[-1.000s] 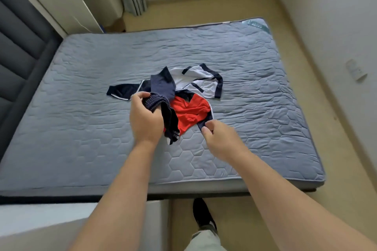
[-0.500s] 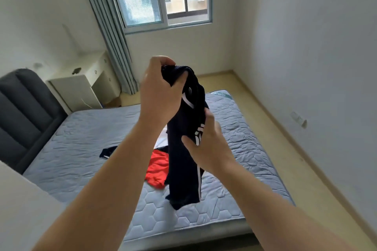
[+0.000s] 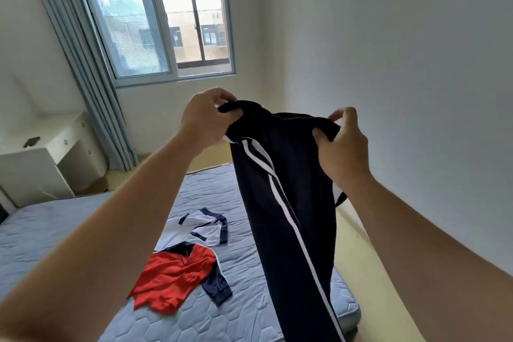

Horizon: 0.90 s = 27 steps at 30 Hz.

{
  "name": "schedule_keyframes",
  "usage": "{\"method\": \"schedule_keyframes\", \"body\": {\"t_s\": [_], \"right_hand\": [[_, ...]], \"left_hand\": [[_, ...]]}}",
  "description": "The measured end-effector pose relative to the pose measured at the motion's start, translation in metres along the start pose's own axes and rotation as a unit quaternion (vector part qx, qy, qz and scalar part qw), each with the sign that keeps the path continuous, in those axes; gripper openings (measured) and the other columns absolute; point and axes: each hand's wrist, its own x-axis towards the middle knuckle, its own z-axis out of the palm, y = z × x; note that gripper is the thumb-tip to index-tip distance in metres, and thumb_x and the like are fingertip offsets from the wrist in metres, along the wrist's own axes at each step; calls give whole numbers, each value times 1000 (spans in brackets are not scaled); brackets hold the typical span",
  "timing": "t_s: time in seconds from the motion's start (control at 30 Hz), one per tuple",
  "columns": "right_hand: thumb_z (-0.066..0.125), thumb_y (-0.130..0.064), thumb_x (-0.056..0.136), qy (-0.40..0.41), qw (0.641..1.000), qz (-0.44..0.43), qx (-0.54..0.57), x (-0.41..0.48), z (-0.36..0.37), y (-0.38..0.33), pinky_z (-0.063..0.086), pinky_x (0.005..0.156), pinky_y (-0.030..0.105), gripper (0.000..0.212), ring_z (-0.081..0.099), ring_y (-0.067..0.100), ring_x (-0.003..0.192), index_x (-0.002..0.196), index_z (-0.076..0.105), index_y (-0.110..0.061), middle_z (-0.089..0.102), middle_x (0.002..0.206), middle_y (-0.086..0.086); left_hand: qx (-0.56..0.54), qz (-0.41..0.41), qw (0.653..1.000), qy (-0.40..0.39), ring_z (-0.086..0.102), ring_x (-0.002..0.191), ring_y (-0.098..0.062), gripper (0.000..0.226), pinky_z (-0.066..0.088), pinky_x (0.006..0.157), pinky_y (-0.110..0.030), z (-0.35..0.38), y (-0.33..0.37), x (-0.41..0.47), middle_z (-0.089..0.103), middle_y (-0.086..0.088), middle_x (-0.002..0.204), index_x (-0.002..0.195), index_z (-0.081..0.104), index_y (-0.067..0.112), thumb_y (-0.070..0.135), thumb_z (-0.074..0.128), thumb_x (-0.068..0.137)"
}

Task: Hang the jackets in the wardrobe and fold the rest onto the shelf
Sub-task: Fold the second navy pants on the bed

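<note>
A pair of dark navy track trousers (image 3: 288,203) with white side stripes is held up by the waistband between the two hands. One end of the waistband is pinched by the left hand (image 3: 204,119), with fingers and thumb curled round the bunched cloth. The other end is gripped by the right hand (image 3: 345,150), with the thumb pressed on the near side and the fingers folded over the top edge. The hands are set apart at about the same height, and the waistband is spread between them. Below the hands the trouser legs hang down, and their ends are cut off by the bottom edge of the view.

Beneath the left hand and forearm, a red garment (image 3: 172,277) and a white garment with navy trim (image 3: 200,230) are seen crumpled on the grey quilted mattress (image 3: 55,236), touching each other. Beyond the left hand a window (image 3: 155,22) and a blue curtain (image 3: 83,69) are seen, and well to the left of that hand a white bedside cabinet (image 3: 41,164).
</note>
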Motion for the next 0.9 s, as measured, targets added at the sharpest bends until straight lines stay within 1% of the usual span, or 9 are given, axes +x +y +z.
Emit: {"method": "schedule_keyframes", "body": {"t_s": [0.1,0.17,0.23,0.33,0.47,0.63,0.77,0.83,0.9], "right_hand": [[61,-17,98,8,994,-66,-87,22,-20,5,37,60,15,20,57,16,78,111,47,-19,59,92,1],[62,-17,98,-27,985,-94,-144,32,-29,14,36,67,19,18,55,19,87,112,52,-16,59,98,2],[62,-20,98,-68,978,-92,-174,41,-39,25,36,72,20,17,54,18,90,114,56,-16,60,100,2],[59,-23,100,-101,969,-84,-209,51,-56,41,35,72,17,17,53,16,91,115,56,-17,58,102,0],[59,-28,101,-146,952,-102,-251,58,-80,50,35,70,11,12,53,1,87,106,49,-26,53,95,-12],[62,-31,99,-228,930,-85,-275,64,-115,46,40,68,13,13,60,0,83,92,55,-40,63,84,-20],[63,-27,99,-258,933,-68,-241,69,-132,42,48,71,21,13,63,7,80,89,67,-34,67,82,-14],[63,-23,99,-266,939,-61,-209,72,-137,39,49,74,17,15,65,6,82,91,69,-35,70,85,-13],[64,-25,99,-266,943,-54,-194,76,-140,37,47,70,15,18,64,3,76,88,68,-38,68,81,-16]], "left_hand": [[-28,-17,998,-60,66,84,-15,20,56,80,-29,16,1,20,73,4,93,93,75,24,7,74,83],[-35,-16,993,-108,68,84,-19,23,56,80,-30,26,-2,30,74,-4,94,95,76,18,-1,72,82],[-15,8,989,-149,68,83,-19,24,56,76,-31,34,-6,38,74,-2,95,94,70,21,1,73,82],[77,95,973,-198,66,77,-15,29,51,64,-24,43,-13,51,72,9,86,91,58,30,11,78,82],[136,188,935,-266,58,63,0,35,39,53,-15,50,-19,59,68,22,78,88,49,38,19,78,84],[154,286,901,-287,55,86,14,40,38,65,-18,51,-19,60,62,28,94,99,46,43,25,79,85],[105,351,894,-257,57,96,8,39,42,77,-14,50,-20,59,63,27,104,113,57,46,22,76,88],[84,372,891,-245,57,100,5,42,39,85,-7,49,-18,58,63,24,108,128,62,45,22,70,94],[55,349,901,-251,59,99,2,45,38,88,-6,49,-16,59,64,21,107,133,62,45,19,66,97]]}}
